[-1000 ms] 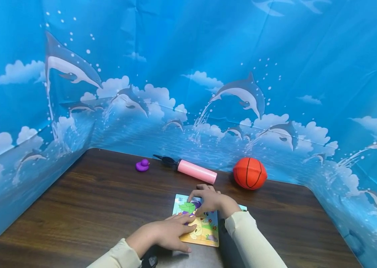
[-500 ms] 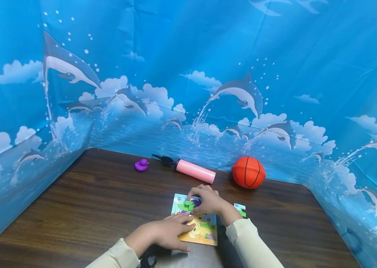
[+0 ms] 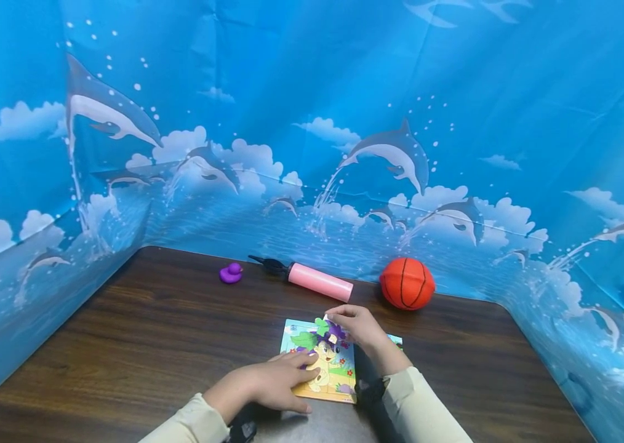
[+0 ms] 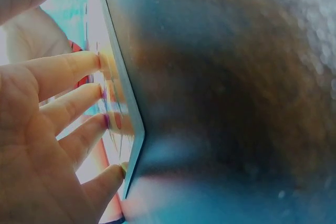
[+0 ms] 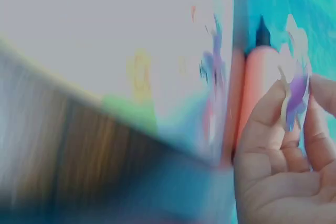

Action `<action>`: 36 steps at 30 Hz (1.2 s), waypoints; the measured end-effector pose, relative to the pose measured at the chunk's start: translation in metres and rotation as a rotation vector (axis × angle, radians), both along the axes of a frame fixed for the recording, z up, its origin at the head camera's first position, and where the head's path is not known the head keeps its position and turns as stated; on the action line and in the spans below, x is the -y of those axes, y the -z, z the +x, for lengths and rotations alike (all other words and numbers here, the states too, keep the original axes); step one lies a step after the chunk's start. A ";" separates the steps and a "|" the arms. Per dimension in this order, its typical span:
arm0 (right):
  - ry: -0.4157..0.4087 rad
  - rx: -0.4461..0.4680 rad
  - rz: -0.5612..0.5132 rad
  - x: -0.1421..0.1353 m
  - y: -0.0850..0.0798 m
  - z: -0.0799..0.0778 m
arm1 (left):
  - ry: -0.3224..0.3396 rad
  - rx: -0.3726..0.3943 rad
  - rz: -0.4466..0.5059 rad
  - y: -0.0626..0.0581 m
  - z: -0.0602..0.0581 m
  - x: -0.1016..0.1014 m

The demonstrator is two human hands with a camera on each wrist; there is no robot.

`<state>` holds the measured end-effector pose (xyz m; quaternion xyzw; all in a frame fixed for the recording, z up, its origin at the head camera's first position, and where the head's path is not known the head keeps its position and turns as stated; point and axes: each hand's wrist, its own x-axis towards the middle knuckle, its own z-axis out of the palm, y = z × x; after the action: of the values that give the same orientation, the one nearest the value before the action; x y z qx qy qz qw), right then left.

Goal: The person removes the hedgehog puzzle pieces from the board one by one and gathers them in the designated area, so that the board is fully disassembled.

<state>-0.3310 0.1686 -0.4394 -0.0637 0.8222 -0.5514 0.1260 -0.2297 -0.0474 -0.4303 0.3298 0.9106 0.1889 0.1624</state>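
A cartoon jigsaw puzzle (image 3: 344,392) in a flat square tray lies near the table's front. My left hand (image 3: 270,383) rests on its lower left part with fingers spread; in the left wrist view the fingertips (image 4: 94,61) touch its face. My right hand (image 3: 366,332) pinches a puzzle piece (image 3: 336,331) between thumb and fingers, tilted over the tray's upper right part. The right wrist view shows that piece (image 5: 297,95), purple and pale, held up on edge. Part of the picture is hidden under the left hand.
Behind the puzzle lie a pink hand pump (image 3: 320,282) with a black nozzle, a purple rubber duck (image 3: 231,273) and a red toy basketball (image 3: 407,283). Another puzzle piece (image 3: 397,339) lies right of the tray, partly behind the right wrist. A dolphin-print curtain (image 3: 312,154) surrounds the table.
The right hand has lifted a puzzle piece off the picture and moved slightly right, uncovering the cartoon face. The left hand stays on the puzzle. The head view has shifted slightly.
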 end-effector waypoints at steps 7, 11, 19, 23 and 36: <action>0.174 0.104 0.045 -0.072 -0.008 0.003 | -0.014 0.044 0.012 -0.001 0.000 0.002; 0.212 0.000 0.226 -0.121 -0.007 0.006 | -0.021 0.068 0.016 -0.001 0.001 0.004; 0.288 -0.066 0.422 -0.175 0.002 0.011 | -0.011 0.063 0.030 -0.001 0.000 0.004; 0.272 -0.077 0.415 -0.182 0.007 0.012 | -0.007 0.060 0.032 0.000 0.000 0.003; 0.307 -0.209 0.605 -0.132 -0.005 0.018 | -0.025 0.072 0.029 0.002 -0.002 0.001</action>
<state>-0.3134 0.3011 -0.4345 0.0447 0.9568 -0.2858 -0.0298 -0.2314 -0.0484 -0.4327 0.3139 0.9053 0.2157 0.1881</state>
